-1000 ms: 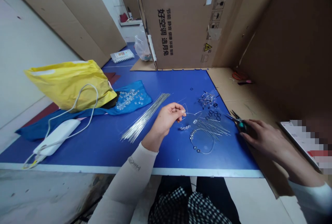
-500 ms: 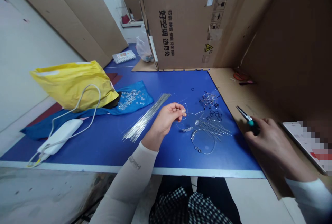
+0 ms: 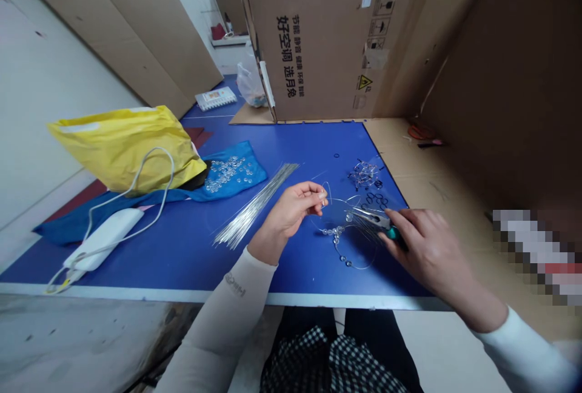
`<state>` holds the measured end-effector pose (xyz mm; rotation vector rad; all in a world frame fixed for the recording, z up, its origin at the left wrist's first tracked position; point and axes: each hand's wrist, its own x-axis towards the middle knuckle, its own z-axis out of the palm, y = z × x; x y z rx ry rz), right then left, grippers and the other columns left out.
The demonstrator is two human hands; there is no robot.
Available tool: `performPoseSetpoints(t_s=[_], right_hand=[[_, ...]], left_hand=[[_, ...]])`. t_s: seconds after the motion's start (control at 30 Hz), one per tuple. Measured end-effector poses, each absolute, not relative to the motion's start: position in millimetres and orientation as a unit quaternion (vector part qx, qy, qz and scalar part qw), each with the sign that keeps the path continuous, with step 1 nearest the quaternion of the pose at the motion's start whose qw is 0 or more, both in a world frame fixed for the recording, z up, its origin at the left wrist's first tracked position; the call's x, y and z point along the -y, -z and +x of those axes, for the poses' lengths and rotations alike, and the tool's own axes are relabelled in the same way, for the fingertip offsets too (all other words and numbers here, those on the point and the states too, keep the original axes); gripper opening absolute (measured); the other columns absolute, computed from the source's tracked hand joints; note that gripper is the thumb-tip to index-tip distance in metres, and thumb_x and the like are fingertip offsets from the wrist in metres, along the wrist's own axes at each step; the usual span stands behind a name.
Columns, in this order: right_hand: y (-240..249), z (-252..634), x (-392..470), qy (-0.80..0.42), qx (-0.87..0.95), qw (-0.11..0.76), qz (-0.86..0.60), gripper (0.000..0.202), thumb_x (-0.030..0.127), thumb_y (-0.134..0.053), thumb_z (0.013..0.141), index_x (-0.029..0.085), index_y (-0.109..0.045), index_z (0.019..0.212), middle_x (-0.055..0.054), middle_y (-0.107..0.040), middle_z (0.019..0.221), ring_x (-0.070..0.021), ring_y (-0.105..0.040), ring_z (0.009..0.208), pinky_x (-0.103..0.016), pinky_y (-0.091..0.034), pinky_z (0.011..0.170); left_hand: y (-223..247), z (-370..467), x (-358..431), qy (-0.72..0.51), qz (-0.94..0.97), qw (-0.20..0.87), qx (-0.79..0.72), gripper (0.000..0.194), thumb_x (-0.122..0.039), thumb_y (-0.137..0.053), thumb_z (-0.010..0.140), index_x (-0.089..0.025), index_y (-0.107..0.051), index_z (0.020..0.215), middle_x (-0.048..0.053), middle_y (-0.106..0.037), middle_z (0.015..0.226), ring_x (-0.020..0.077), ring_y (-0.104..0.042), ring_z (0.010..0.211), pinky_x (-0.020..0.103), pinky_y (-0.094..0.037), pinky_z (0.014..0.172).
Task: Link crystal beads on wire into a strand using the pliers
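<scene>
A: Where is the work now, please?

B: I have the thin wire (image 3: 337,201) over the right part of the desk (image 3: 302,278). My left hand (image 3: 304,205) is pinching it with the fingertips, and one part reaches out toward the right. My right hand (image 3: 425,247) is wrapped around the pliers (image 3: 379,219), with their tips toward this wire.

A: Do the tips grip it?

B: This I cannot tell. Tips and wire are very near in my view, beside a clear bead (image 3: 349,216), and they are too small to judge.

A: What could go wrong from here?

B: In my judgement, three things. First, the wire is pinched only at one place, so a sideways pull by the pliers could make it slip or bend badly. Second, the pliers are above the short wires (image 3: 366,233); if the tips go too low, they could catch the wrong one. Third, the row of beads (image 3: 328,233) and the beaded loop (image 3: 342,259) lie just below my two hands, so a careless wrist could push them. Whether this row is strung on the pinched wire, I cannot tell.
</scene>
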<state>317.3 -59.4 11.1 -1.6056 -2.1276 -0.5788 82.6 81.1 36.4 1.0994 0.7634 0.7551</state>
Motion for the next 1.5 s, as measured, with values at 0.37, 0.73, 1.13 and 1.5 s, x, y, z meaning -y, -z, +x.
performPoseSetpoints(t_s=[0.37,0.73,1.13,1.5], right_hand=[[-17,302,48,0.282,0.772,0.111,-0.558,0.035,0.029,-0.050,0.095,0.018,-0.057,0.127,-0.015,-0.066,0.106,-0.0296,-0.055,0.095,-0.041,-0.037,0.076],[-20,305,49,0.332,0.774,0.039,-0.538,0.032,0.024,-0.048,0.095,0.018,-0.057,0.125,-0.013,-0.067,0.105,-0.0268,-0.054,0.089,-0.040,-0.036,0.073],[1,295,40,0.022,0.682,0.372,-0.629,0.022,0.027,-0.056,0.090,0.019,-0.059,0.110,-0.012,-0.065,0.106,-0.0244,-0.061,0.096,-0.038,-0.048,0.084],[-2,268,19,-0.324,0.485,0.551,-0.597,0.022,0.041,-0.068,0.080,0.022,-0.064,0.092,-0.003,-0.067,0.085,-0.0178,-0.057,0.073,-0.032,-0.045,0.069]], left_hand=[[-38,81,-80,-0.314,0.468,0.761,-0.322,0.015,-0.021,-0.073,0.072,-0.013,-0.061,0.078,0.002,-0.061,0.070,0.0052,-0.046,0.053,0.020,-0.034,0.047],[-35,82,-80,-0.303,0.444,0.785,-0.309,0.010,-0.016,-0.072,0.075,-0.011,-0.064,0.079,0.002,-0.060,0.071,0.0056,-0.046,0.055,0.022,-0.037,0.052],[-35,84,-77,-0.278,0.459,0.793,-0.290,0.014,-0.018,-0.073,0.073,-0.012,-0.062,0.079,0.002,-0.062,0.072,0.0057,-0.048,0.054,0.021,-0.037,0.052],[-33,83,-76,-0.270,0.502,0.772,-0.282,0.014,-0.018,-0.070,0.077,-0.012,-0.060,0.084,0.001,-0.063,0.074,0.0065,-0.054,0.054,0.022,-0.040,0.055]])
